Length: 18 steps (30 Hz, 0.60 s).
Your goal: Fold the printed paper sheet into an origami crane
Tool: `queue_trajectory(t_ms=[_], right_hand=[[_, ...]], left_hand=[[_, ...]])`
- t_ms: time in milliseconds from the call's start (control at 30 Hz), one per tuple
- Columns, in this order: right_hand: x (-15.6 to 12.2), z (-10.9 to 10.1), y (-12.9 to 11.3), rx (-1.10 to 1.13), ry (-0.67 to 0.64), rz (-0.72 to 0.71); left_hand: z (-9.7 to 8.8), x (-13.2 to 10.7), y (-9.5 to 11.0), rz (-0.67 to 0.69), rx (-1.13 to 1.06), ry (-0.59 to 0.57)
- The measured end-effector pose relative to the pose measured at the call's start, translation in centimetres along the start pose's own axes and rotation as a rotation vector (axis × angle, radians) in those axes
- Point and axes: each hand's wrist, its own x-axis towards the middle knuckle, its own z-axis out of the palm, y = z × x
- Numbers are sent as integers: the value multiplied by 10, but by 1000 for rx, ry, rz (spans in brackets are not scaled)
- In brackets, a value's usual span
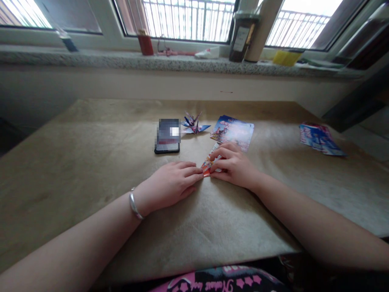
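Observation:
A small folded piece of printed paper [208, 163], red, white and orange, lies on the beige table [91, 162] between my hands. My left hand [170, 184], a silver bangle on its wrist, rests palm down with its fingertips pressed on the paper's near corner. My right hand [232, 164] has its fingers curled and pinched on the paper's right side. Just beyond the hands lie a finished paper crane [193, 123] and a flat printed sheet [234, 132].
A black phone [167, 138] lies left of the crane. More printed sheets [319, 138] lie at the table's right edge. Behind the table a stone windowsill [121, 61] carries a red cup [146, 44], a dark jar [241, 38] and a yellow item [285, 56].

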Motion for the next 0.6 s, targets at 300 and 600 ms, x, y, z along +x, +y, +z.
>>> queue_trajectory(t_ms=[300,600], right_hand=[[-3,1,2,-1,-62,-122],[-5,0,3,23,-1,-160]], left_hand=[[-3,-1,2,-14,-39,-47],[1,-1,2,-22,-94,-67]])
